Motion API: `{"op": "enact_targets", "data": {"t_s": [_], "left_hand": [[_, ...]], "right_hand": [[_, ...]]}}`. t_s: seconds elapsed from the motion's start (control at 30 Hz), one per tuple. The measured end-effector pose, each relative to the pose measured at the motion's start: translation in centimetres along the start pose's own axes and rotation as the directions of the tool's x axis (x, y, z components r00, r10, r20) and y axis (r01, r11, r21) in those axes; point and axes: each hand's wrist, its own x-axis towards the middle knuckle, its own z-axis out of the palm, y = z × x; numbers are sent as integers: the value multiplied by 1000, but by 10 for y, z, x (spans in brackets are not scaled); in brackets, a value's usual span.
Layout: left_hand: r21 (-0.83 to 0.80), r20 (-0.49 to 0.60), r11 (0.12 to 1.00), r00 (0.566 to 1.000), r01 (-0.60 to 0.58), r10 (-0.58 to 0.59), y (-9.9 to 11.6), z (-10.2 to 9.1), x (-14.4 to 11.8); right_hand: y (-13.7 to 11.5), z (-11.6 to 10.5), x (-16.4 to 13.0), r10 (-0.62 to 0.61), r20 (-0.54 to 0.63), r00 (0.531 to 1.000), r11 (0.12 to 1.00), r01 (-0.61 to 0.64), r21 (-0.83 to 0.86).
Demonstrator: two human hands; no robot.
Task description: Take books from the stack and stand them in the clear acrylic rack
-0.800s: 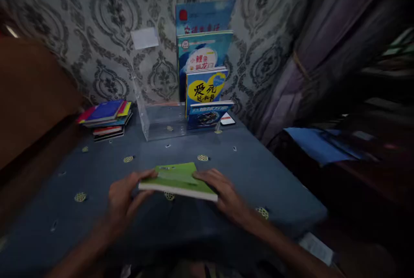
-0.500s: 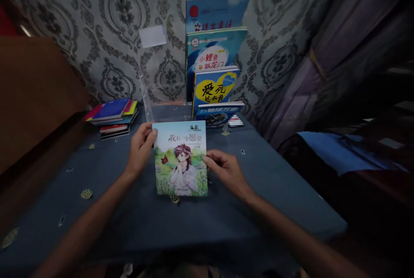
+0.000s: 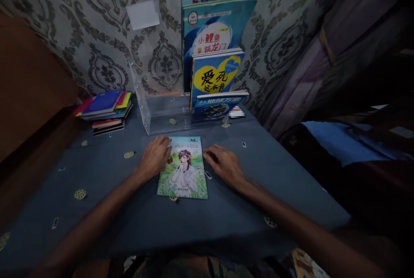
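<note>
A paperback book (image 3: pixel 183 168) with a drawn girl on its cover is laid flat, face up, on the counter (image 3: pixel 106 209), which is covered with a dark blue cloth. The left hand (image 3: pixel 156 157) is rested palm down on the book's upper left corner, fingers loosely spread and not closed around anything. The right hand (image 3: pixel 223 165) is placed just beside the book's right edge, its fingertips touching or nearly touching that edge; the fingers are slightly curled and nothing is gripped.

Behind the book, toward the wall, a clear plastic stand (image 3: pixel 155 112) is seen. At the right end of the stand, four upright books (image 3: pixel 215 60) are lined up in steps, the tallest at the back against the patterned wallpaper (image 3: pixel 103 23). To the left of the book and farther back, a stack of coloured books (image 3: pixel 105 112) is laid flat near the counter's left edge. A small white note (image 3: pixel 142 14) is stuck to the wallpaper above the stand. To the right of the book, past the counter's edge, a purple curtain (image 3: pixel 323 49) is hung.
</note>
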Motion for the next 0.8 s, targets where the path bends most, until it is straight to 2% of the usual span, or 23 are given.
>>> {"op": "enact_targets", "data": {"t_s": [0.07,0.13,0.23,0.3,0.4,0.57,0.7,0.8], "left_hand": [[74,32,996,999,-40,38,7,5,-6],[121,37,991,998,-61,57,9,12,-9],[153,29,985,997,-81,77,8,20,-8],[156,23,984,996,-83,81,5,22,-5],[138,20,987,997,-78,76,0,21,-1],[149,28,984,996,-93,89,-5,26,1],[153,52,979,991,-133,126,-13,32,2],[150,135,957,964,-248,228,-22,27,12]], "right_hand": [[-1,6,1,-177,8,984,984,177,-6],[-4,13,3,-310,71,948,951,310,11],[-6,21,11,-394,171,903,919,393,40],[-2,25,18,-386,204,900,921,387,34],[14,27,31,-310,218,926,948,318,-5],[42,29,43,-184,141,973,983,185,7],[43,23,44,-190,70,979,979,184,84],[37,15,45,-134,32,990,982,128,140]]}}
